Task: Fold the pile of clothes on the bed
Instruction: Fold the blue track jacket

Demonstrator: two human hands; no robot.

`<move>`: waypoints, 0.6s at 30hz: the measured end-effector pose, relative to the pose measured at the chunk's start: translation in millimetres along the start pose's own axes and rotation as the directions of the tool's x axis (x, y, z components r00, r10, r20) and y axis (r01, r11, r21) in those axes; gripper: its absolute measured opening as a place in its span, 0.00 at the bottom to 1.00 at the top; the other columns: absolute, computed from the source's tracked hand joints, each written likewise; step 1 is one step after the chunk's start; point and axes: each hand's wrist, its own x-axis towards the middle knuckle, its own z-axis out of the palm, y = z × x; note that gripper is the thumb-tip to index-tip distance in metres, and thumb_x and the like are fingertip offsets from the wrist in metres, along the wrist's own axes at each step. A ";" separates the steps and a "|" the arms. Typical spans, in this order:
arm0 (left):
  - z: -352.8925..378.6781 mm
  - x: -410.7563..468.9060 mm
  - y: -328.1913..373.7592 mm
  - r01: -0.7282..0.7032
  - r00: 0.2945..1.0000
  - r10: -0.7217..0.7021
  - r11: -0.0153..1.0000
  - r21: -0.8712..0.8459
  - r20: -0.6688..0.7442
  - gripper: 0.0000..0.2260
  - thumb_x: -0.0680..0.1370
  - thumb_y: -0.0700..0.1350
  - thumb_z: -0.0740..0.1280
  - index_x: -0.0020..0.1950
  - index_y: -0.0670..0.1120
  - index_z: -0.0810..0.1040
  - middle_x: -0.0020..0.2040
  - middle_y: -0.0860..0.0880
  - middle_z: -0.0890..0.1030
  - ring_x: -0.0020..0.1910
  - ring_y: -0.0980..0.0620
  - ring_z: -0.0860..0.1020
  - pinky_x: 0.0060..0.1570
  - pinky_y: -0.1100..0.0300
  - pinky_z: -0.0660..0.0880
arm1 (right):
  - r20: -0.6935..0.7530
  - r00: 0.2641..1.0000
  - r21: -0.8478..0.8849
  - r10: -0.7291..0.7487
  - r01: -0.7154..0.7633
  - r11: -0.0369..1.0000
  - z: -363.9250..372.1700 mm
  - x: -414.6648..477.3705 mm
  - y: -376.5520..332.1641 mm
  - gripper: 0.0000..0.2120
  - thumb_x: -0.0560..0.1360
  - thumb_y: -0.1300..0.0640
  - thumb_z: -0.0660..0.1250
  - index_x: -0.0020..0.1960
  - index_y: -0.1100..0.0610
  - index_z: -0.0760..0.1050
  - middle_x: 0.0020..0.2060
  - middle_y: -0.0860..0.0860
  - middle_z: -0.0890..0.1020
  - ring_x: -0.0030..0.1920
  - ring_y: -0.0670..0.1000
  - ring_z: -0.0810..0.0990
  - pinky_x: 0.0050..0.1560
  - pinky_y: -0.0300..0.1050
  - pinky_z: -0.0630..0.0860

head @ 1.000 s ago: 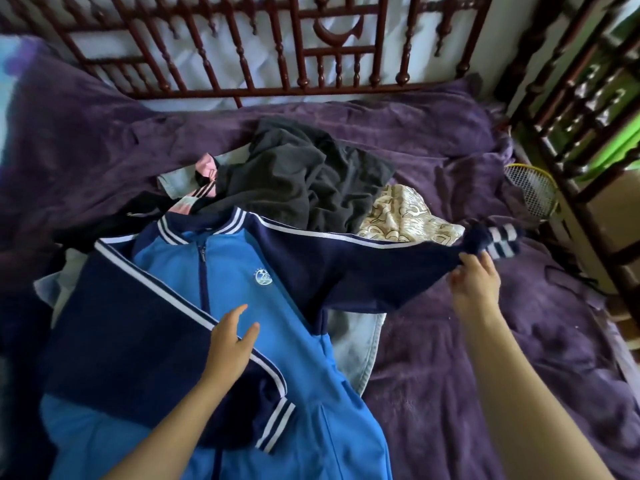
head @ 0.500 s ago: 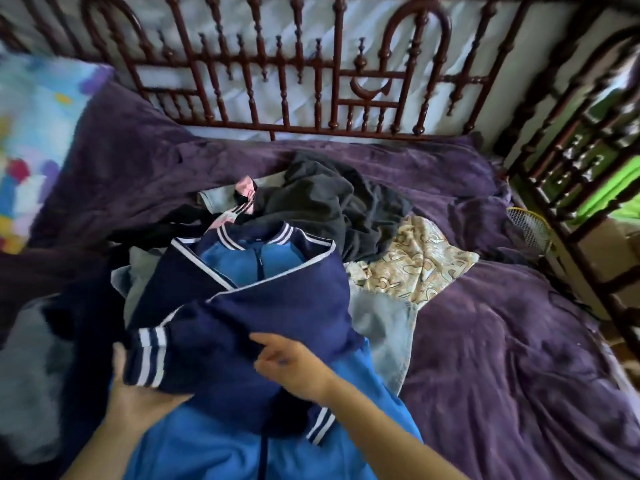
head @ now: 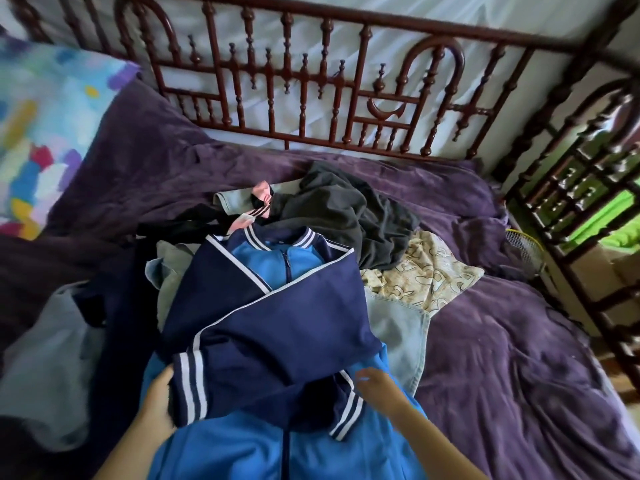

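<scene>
Right hand (head: 377, 386) moved rightward off jacket (head: 277, 323) sleeves, fingers loose, left hand (head: 157, 403) gripping cuff (head: 190, 386), jacket between hands

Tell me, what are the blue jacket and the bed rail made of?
Jacket: looks like smooth, matte knit sports fabric, with ribbed striped cuffs. Rail: probably dark varnished wood, judging by its turned spindles and glossy shine, though painted metal is possible.

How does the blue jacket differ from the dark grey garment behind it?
The blue jacket lies flat, sleeves crossed over its front; the dark grey garment is a crumpled heap. The jacket is white-striped; the grey garment plain. The left hand and right hand are at the jacket, not the grey garment. Both lie on the bed.
</scene>
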 end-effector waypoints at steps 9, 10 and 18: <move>7.4 10.3 39.8 -0.180 0.776 0.468 0.807 0.562 -0.423 0.15 0.78 0.30 0.57 0.64 0.35 0.73 0.62 0.37 0.75 0.59 0.46 0.72 0.52 0.67 0.70 | -0.066 0.998 -0.072 -0.013 0.008 0.997 -18.3 30.4 -34.5 0.13 0.74 0.61 0.60 0.31 0.56 0.63 0.31 0.50 0.67 0.33 0.45 0.66 0.31 0.33 0.61; 15.1 14.5 49.0 -0.196 0.768 0.514 0.757 0.623 -0.383 0.15 0.78 0.30 0.58 0.64 0.35 0.73 0.63 0.37 0.74 0.59 0.46 0.72 0.52 0.67 0.69 | -0.077 0.997 -0.084 0.003 -0.009 0.996 -19.0 36.4 -40.5 0.10 0.74 0.60 0.60 0.35 0.56 0.66 0.34 0.51 0.70 0.37 0.49 0.69 0.34 0.36 0.64; 59.3 79.5 136.8 -0.122 0.668 0.739 0.226 0.967 -0.088 0.18 0.75 0.38 0.67 0.65 0.37 0.73 0.59 0.38 0.76 0.62 0.41 0.71 0.60 0.51 0.67 | -0.165 0.986 -0.211 -0.007 -0.028 0.977 -47.4 97.5 -99.8 0.20 0.77 0.57 0.58 0.69 0.56 0.66 0.66 0.58 0.71 0.65 0.59 0.69 0.63 0.46 0.66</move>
